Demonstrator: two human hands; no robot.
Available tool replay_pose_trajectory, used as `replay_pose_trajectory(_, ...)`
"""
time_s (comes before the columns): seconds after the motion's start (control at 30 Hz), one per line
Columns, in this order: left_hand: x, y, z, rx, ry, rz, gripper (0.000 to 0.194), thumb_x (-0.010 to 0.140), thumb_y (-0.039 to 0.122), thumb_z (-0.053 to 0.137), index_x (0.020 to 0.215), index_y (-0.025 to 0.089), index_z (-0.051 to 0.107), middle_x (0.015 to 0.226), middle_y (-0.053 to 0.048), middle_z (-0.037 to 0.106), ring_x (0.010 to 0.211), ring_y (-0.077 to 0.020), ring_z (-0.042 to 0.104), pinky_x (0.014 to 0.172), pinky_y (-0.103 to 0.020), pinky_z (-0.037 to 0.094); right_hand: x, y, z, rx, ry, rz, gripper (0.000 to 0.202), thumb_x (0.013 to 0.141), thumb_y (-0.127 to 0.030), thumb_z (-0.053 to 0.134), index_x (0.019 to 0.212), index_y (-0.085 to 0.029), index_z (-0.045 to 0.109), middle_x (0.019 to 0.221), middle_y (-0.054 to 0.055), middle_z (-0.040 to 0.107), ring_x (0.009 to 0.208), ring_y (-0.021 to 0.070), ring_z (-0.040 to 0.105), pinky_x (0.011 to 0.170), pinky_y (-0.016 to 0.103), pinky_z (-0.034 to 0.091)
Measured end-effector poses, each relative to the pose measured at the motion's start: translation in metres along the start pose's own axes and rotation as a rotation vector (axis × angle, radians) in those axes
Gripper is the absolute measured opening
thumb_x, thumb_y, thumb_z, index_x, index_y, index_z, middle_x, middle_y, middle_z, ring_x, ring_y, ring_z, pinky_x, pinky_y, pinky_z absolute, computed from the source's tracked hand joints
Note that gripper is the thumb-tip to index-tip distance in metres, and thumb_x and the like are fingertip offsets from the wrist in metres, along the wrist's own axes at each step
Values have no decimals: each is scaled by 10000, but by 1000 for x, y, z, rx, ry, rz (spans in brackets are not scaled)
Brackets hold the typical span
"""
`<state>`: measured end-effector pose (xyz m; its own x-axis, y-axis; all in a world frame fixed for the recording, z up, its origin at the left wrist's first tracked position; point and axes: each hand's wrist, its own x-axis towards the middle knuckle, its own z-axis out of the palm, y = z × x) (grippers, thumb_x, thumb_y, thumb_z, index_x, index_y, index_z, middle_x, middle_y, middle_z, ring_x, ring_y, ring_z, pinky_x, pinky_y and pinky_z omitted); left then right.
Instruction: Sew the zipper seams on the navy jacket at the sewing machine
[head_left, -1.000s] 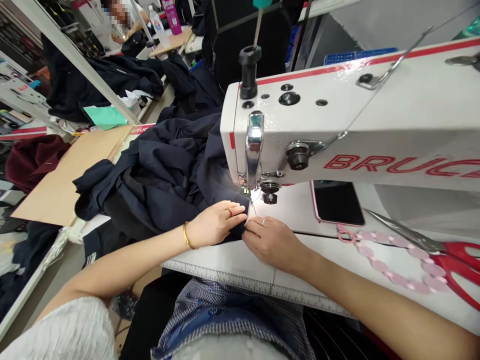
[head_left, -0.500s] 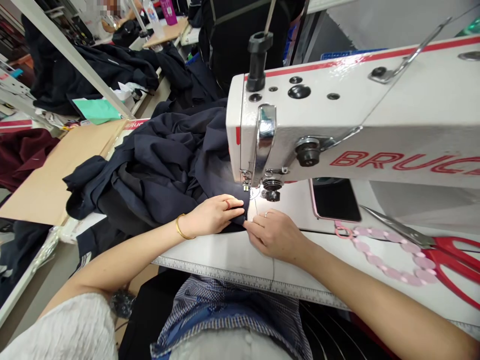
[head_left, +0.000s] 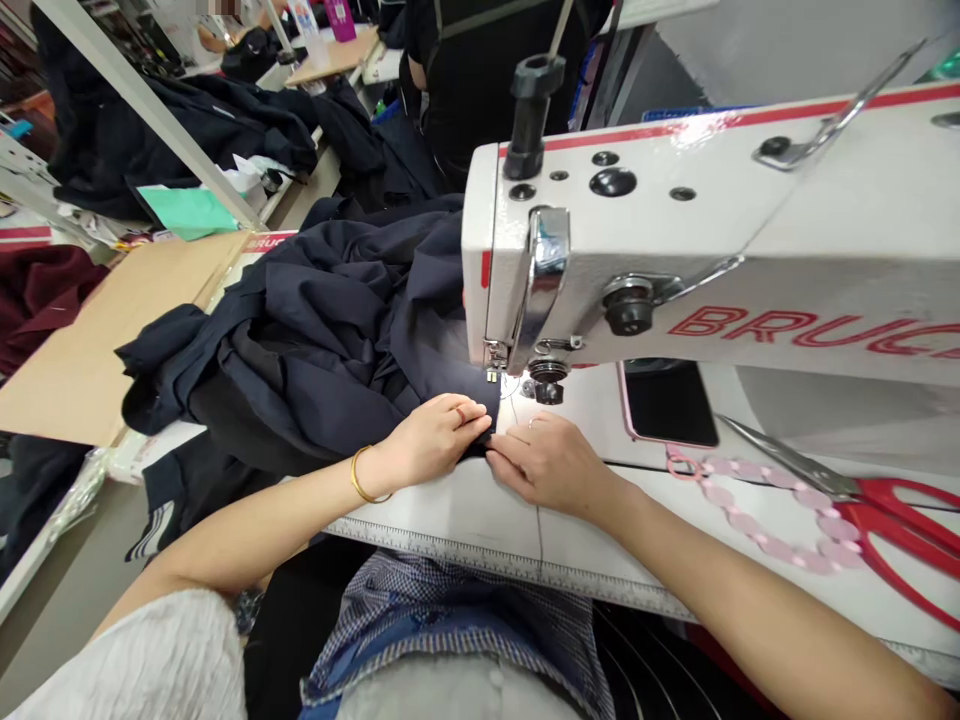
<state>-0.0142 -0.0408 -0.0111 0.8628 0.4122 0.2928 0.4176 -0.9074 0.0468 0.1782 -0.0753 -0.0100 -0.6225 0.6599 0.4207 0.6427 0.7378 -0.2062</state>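
Dark navy fabric [head_left: 337, 310] lies bunched on the table left of the white sewing machine [head_left: 697, 220], one edge reaching below its needle area. My left hand [head_left: 435, 438], with a gold bangle at the wrist, is closed on that edge, fingertips pressed to the cloth. Close beside it, my right hand [head_left: 551, 460] pinches the corner of the same fabric between thumb and fingers. The two hands' fingertips nearly touch, just in front of the lit needle area. The fingers partly hide the fabric's corner.
Right of my right hand lie a phone [head_left: 670, 402] with a pink bead strap [head_left: 780, 510] and red-handled scissors [head_left: 892, 510]. A measuring tape [head_left: 450, 548] runs along the table's front edge. Behind the machine is a person in black [head_left: 487, 80]. Brown board [head_left: 112, 340] lies at left.
The view has shifted slightly. My left hand's fingers have drawn a little closer together at the fabric edge; my right hand keeps its pinch. The fabric has barely moved.
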Motion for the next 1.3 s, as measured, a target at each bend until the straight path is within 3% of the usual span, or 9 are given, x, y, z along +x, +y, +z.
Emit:
replay_pose_trajectory(0.13,6,-5,1,17,43,-4,275,799,59,381,1031,110,520,973,-84,561,929,-161,511,849,-314,480,7,12,-5,300,-19,286,450,905,-350,295,589,-163,555,505,-8,494,477,98,411,523,245,259)
replay_pose_trajectory(0.27,9,-5,-2,-2,28,-26,268,798,67,380,1016,104,532,965,-79,555,924,-171,503,852,-313,472,9,31,-2,574,110,599,465,881,-452,300,645,-159,573,513,1,495,502,119,476,525,236,325)
replay_pose_trajectory(0.47,10,-3,-7,-37,-14,-84,249,812,86,383,1001,123,542,985,-71,555,939,-165,486,857,-306,457,9,42,6,612,166,716,475,835,-515,333,530,-180,475,534,32,518,509,141,484,500,254,344)
replay_pose_trajectory(0.7,6,4,-8,-47,-9,-120,228,836,106,386,980,135,560,1002,-65,576,872,-158,496,789,-289,467,9,40,8,566,162,713,484,845,-511,320,571,-170,526,553,39,555,519,148,518,502,253,373)
replay_pose_trajectory(0.83,3,5,-8,-82,35,-157,208,874,256,426,951,143,583,998,-56,594,852,-162,503,763,-289,474,10,39,4,539,137,674,474,849,-488,325,602,-166,570,553,33,570,538,154,543,532,254,397)
replay_pose_trajectory(1.03,2,-4,-10,-272,-3,-215,338,811,429,520,997,157,595,1053,-49,592,922,-169,513,809,-288,467,14,31,-2,489,113,626,390,838,-433,364,668,-188,617,598,19,610,633,174,597,608,256,420)
replay_pose_trajectory(1.17,1,-7,-11,-359,-16,-238,386,784,433,555,1049,153,585,1075,-67,588,960,-167,517,850,-285,452,14,29,-3,460,104,598,386,847,-421,356,692,-191,623,646,22,633,671,177,606,623,255,420)
replay_pose_trajectory(1.3,0,-6,-16,-431,-40,-262,256,865,305,469,1046,169,590,1058,-53,599,956,-141,532,854,-261,447,12,30,-3,440,84,567,393,861,-420,344,708,-189,623,697,28,643,699,175,604,618,250,408)
